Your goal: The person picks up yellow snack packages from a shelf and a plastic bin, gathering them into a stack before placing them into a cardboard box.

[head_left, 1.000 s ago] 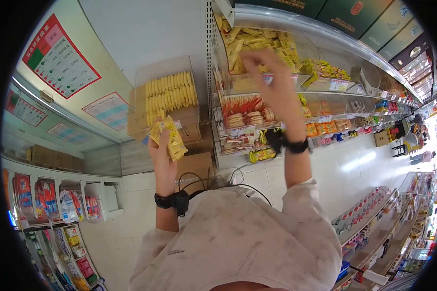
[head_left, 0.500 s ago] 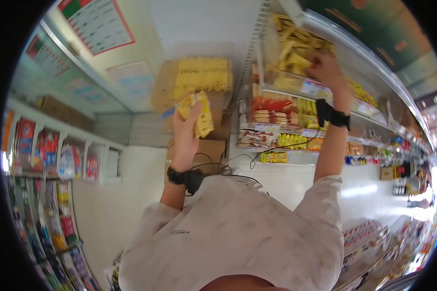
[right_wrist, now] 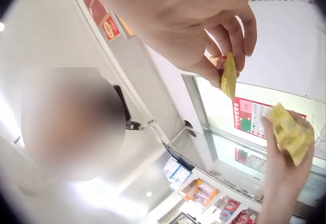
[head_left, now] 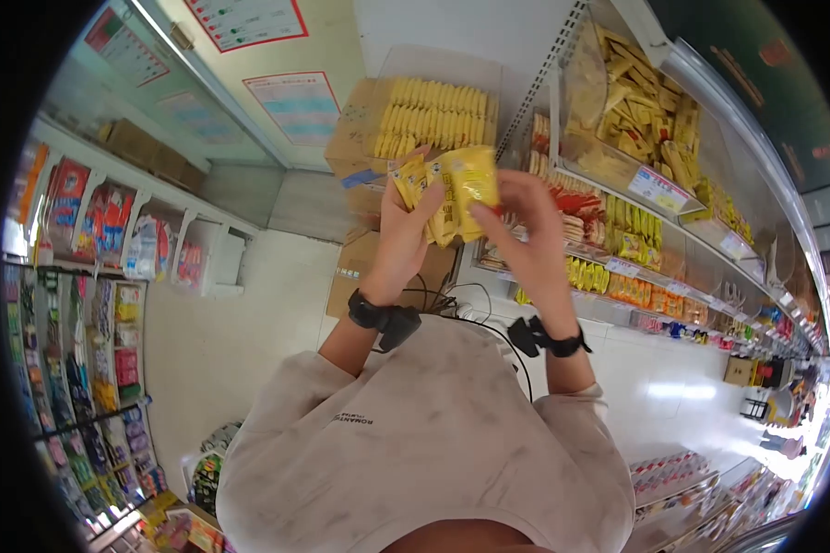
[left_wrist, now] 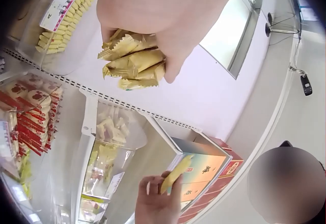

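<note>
My left hand (head_left: 404, 241) grips several yellow snack packets (left_wrist: 133, 63) in a stack, their crimped ends poking out between thumb and fingers. Close beside it, my right hand (head_left: 530, 235) pinches a single yellow snack packet (right_wrist: 229, 76) between thumb and fingers. In the head view that packet overlaps the left hand's stack; the wrist views show a gap between the two hands. Behind them sits a clear bin holding neat rows of yellow packets (head_left: 433, 115) on a cardboard box (head_left: 352, 138).
At the right, a shelf bin holds a loose heap of yellow packets (head_left: 659, 120), with a price tag (head_left: 659, 187) on its front. Lower shelves carry more wrapped snacks (head_left: 632, 226). Cables (head_left: 461, 293) hang near my waist. A white rack (head_left: 203, 263) stands at the left.
My right hand has come from the heaped shelf bin to beside my left hand, bringing one yellow snack packet. The left hand keeps its stack; the head view has swung.
</note>
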Motion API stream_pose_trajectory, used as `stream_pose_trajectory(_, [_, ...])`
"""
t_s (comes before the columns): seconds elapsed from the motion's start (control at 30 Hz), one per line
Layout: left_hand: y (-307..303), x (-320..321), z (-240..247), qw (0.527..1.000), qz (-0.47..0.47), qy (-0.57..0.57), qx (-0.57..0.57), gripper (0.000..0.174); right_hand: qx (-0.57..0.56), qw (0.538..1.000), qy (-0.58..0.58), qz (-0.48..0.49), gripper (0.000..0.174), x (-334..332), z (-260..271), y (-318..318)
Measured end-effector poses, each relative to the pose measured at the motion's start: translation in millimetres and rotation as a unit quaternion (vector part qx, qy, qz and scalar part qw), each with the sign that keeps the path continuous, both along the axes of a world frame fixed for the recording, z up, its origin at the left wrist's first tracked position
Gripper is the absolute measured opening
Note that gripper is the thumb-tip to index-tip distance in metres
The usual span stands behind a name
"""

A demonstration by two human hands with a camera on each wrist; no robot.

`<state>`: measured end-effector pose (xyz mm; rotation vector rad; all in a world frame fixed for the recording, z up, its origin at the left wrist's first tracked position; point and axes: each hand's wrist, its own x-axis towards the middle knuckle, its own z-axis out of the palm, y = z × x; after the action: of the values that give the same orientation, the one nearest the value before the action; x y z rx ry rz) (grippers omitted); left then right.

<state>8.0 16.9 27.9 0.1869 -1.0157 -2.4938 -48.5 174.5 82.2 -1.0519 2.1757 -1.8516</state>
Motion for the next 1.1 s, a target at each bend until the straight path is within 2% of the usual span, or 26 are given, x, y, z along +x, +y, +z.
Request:
stream_pose_trajectory(0.1, [3,-1,-1,1.000,0.002,-0.003,-0.012,0.054,-0.068,0.976,-0.199,0.054,0.038,3,-20,-17])
stream_pose_trajectory(0.2, [7,-3,-5,0.997,0.043,-0.005,-0.071,0.050,-0.124,0.970,-0.199,0.060,0.036,7,-41,-25])
stream_pose_trajectory(0.4, [9,-6,-19,0.988,0.106,-0.050,-0.100,0.044,-0.113,0.970,-0.212,0.033,0.035,13,-58,-33])
stream_pose_trajectory(0.5, [0,-7,-21,0.977,0.097,-0.072,-0.176,0.046,-0.114,0.975,-0.191,0.011,0.037,18,-61,-41])
stream_pose_trajectory(0.6, [-4,-5,-11,0.980,0.054,-0.100,-0.165,0.045,-0.113,0.978,-0.175,-0.023,0.040,15,-68,-49])
stream_pose_trajectory(0.7, [2,-5,-12,0.985,0.096,-0.091,-0.112,0.042,0.029,0.997,-0.056,-0.044,0.046,18,-67,-53])
stream_pose_trajectory(0.8, [-6,-8,-29,0.990,0.058,-0.098,-0.078,0.039,0.041,0.992,0.117,-0.036,0.055,26,-86,-67])
stream_pose_trajectory(0.9, [-7,-9,-26,0.994,0.058,-0.095,-0.006,0.037,0.035,0.988,0.148,-0.012,0.062,20,-87,-70])
stream_pose_trajectory(1.0, [-13,-8,-27,0.993,0.068,-0.092,0.021,0.034,0.069,0.986,0.140,-0.067,0.070,13,-94,-72])
stream_pose_trajectory(1.1, [-19,-2,-35,0.993,0.075,-0.087,-0.034,0.031,0.072,0.992,-0.075,0.073,0.084,-3,-92,-69])
